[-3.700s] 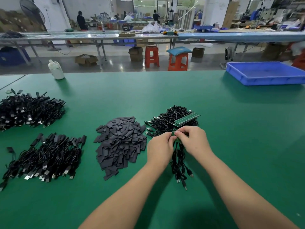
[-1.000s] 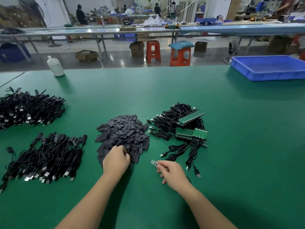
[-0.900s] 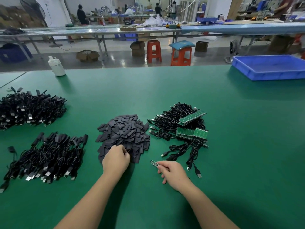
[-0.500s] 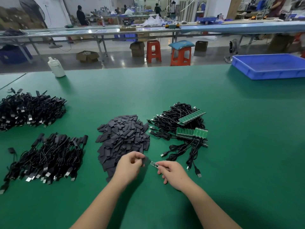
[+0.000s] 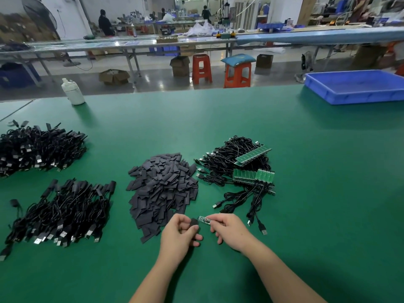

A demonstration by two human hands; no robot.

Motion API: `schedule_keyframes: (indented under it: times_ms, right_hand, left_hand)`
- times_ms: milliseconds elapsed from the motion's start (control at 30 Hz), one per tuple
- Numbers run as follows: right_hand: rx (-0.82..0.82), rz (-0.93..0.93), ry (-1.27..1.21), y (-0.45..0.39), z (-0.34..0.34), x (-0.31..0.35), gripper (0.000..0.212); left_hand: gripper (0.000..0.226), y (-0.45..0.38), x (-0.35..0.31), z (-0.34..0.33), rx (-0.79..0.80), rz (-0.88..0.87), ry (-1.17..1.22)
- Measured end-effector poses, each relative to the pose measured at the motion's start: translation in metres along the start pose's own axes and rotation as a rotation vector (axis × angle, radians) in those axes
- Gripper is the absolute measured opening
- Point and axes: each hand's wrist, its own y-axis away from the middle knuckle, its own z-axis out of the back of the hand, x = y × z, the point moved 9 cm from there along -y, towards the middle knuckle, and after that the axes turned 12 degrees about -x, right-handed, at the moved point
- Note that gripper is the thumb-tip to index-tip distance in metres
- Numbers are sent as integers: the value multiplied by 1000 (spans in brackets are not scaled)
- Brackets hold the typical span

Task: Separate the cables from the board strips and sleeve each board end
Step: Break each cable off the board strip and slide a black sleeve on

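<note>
My left hand point(image 5: 179, 236) pinches a flat black sleeve point(image 5: 194, 221) just in front of the sleeve pile point(image 5: 162, 189). My right hand point(image 5: 230, 229) pinches a small green board point(image 5: 205, 220) on a cable, its free end pointing at the sleeve's mouth. The two pieces nearly touch. Behind the right hand lies a heap of black cables point(image 5: 231, 162) still joined to green board strips point(image 5: 253, 176), with another strip point(image 5: 253, 154) on top.
Two piles of black cables lie on the left: a near pile point(image 5: 63, 213) and a far pile point(image 5: 37, 147). A white bottle point(image 5: 73, 91) stands at the far left edge of the green table point(image 5: 328, 193). A blue tray point(image 5: 358, 86) sits far right.
My left hand took a sleeve from the pile and brought it to the right, up to the board end held by my right hand. The right hand has hardly moved.
</note>
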Motion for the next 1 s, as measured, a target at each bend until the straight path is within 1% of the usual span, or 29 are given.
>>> schedule_keyframes:
  times_ms: [100, 167, 300, 433, 600, 733, 867, 933, 1000]
  right_hand:
    - [6, -4, -25, 0, -1, -1, 30]
    - [7, 0, -28, -1, -1, -1, 30]
    - [18, 2, -17, 0, -1, -2, 30]
    - [19, 12, 4, 2, 0, 1, 30]
    - [39, 50, 35, 4, 0, 5, 26]
    - [38, 64, 55, 3, -1, 6, 26]
    - [38, 63, 81, 3, -1, 4, 27]
    - [41, 65, 84, 3, -1, 4, 27]
    - [43, 70, 92, 3, -1, 4, 27]
  left_hand:
    - [26, 3, 1, 3, 31, -33, 15]
    - [29, 7, 2, 2, 61, -70, -36]
    - [29, 9, 1, 5, 28, -142, -101]
    - [33, 9, -4, 7, 23, -174, -131]
    - [32, 9, -8, 9, 12, -208, -183]
    - [30, 10, -11, 8, 56, -212, -184]
    - [34, 9, -9, 6, 103, -166, -183]
    - [36, 7, -11, 6, 100, -182, -237]
    - [33, 6, -18, 6, 93, -259, -339]
